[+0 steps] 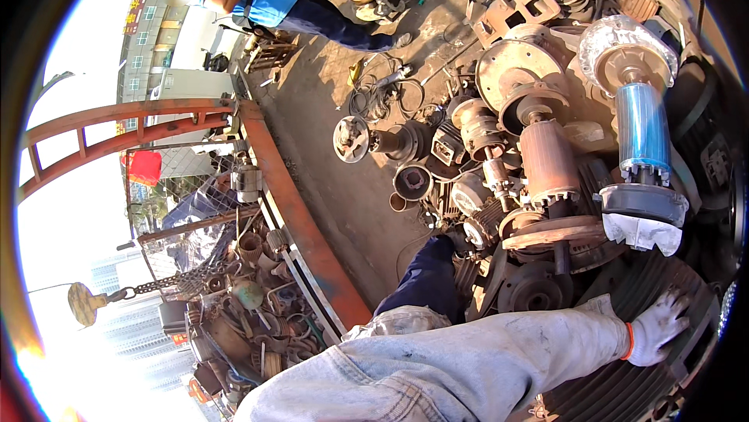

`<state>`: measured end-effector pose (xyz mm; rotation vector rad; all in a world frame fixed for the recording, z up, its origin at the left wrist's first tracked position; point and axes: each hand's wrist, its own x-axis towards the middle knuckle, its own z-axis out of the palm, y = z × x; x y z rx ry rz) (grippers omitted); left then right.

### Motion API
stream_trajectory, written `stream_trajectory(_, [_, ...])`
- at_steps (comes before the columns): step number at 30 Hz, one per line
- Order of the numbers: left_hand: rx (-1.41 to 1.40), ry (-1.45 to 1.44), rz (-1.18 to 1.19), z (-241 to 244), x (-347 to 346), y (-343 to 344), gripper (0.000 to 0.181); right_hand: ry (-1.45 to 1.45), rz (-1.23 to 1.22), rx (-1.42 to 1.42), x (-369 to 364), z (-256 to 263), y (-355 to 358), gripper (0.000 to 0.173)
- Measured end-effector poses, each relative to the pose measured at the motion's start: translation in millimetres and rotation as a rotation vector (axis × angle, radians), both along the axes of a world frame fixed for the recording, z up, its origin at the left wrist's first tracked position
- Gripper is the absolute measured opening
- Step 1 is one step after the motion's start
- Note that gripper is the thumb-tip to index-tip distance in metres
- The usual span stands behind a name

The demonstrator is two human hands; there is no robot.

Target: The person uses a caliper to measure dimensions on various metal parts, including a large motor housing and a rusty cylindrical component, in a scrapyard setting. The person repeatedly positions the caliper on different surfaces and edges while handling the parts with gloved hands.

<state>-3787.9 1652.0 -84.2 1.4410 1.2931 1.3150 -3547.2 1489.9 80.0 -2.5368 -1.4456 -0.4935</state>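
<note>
My left hand (658,328), in a white work glove with an orange cuff, rests with its fingers apart on a dark ribbed motor housing (608,390). My denim sleeve (468,357) crosses the lower picture. My right hand is out of view. Just above the gloved hand stands a motor rotor with a blue-looking core (643,123), a dark round part (643,202) at its lower end. Beside it is a rust-brown rotor (550,161) with a wide rusty flange (556,233) below. A dark round end cover (535,293) lies near my forearm.
Motor parts crowd the right side around my leg (424,276). A red steel beam (298,205) separates the concrete floor (345,205) from a scrap heap (251,311). A chain (164,286) hangs at left. Cables (374,100) lie near another person (275,1).
</note>
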Motion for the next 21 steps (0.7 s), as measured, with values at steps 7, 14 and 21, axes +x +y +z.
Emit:
stream_trajectory(7, [0.004, 0.015, 0.006, 1, -3, -1, 0.077, -0.043, -0.034, 0.004, 16, 15, -5, 0.038])
stream_trajectory(14, [0.004, 0.038, 0.018, 6, -7, 1, 0.076, -0.059, -0.065, 0.009, 26, 25, -11, 0.037])
stream_trajectory(21, [0.012, 0.028, 0.025, 7, -9, -2, 0.078, -0.030, -0.085, 0.013, 30, 31, -18, 0.039])
